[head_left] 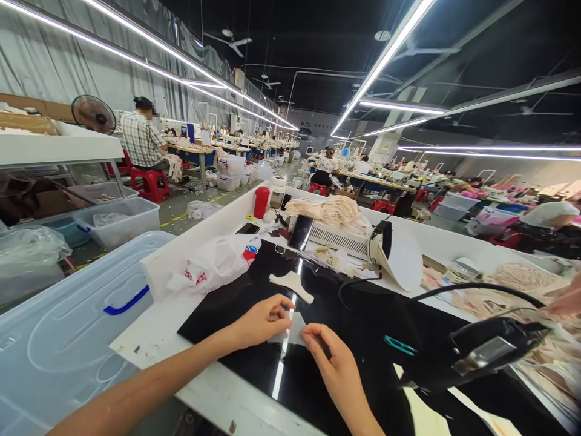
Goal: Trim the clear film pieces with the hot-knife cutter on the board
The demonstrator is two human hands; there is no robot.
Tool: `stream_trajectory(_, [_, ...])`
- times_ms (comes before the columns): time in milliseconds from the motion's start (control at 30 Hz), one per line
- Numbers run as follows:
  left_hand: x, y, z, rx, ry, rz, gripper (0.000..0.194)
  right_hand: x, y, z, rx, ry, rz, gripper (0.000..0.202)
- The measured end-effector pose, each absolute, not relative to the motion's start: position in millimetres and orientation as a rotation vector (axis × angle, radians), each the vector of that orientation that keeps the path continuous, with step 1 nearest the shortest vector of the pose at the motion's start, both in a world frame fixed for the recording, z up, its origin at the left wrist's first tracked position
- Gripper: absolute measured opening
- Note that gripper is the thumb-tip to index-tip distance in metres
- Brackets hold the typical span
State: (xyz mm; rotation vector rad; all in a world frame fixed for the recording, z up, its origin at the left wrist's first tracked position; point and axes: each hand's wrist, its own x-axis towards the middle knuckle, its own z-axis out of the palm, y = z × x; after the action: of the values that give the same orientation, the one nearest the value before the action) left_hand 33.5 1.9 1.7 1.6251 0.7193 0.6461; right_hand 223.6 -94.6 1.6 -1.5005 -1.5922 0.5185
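Note:
Between both hands, just above a glossy black work surface (240,357), is a small, thin, whitish translucent piece (297,330). Its left edge is pinched by my left hand (267,318), whose fingers are curled. My right hand (334,363) holds the right edge between thumb and forefinger. A curved cream fabric piece (293,284) lies flat just beyond my hands. Off to the right of my right hand rests a teal tool that looks like thread snips (399,345).
A black sewing machine head (481,351) stands at the right, near cream fabric piles (508,284). A white plastic bag (222,263), a phone (301,233) and a lamp with a white shade (402,260) sit farther back. A lidded clear bin (91,309) is at left.

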Motion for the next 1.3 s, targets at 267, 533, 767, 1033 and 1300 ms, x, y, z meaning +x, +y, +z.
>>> stream_trajectory(267, [52,37,-1,1.617,0.849,0.755,0.045,236,-48,4,-1.541,-1.545,0.358,0.037])
stream_trajectory(533, [74,93,1,1.979,1.035,0.834,0.019,240,8,-11,-1.666,-1.570,0.147,0.037])
stream_trajectory(767, [84,106,-5,2.369,1.111,0.662,0.008,241,24,-32,-1.765,-1.649,0.032,0.036])
stream_trajectory(1033, [84,112,-19,2.565,1.204,0.514,0.022,240,25,-42,-1.805,-1.690,-0.027,0.036])
stream_trajectory(1300, [85,112,-25,2.597,1.211,0.620,0.015,240,25,-45,-1.777,-1.674,-0.101,0.040])
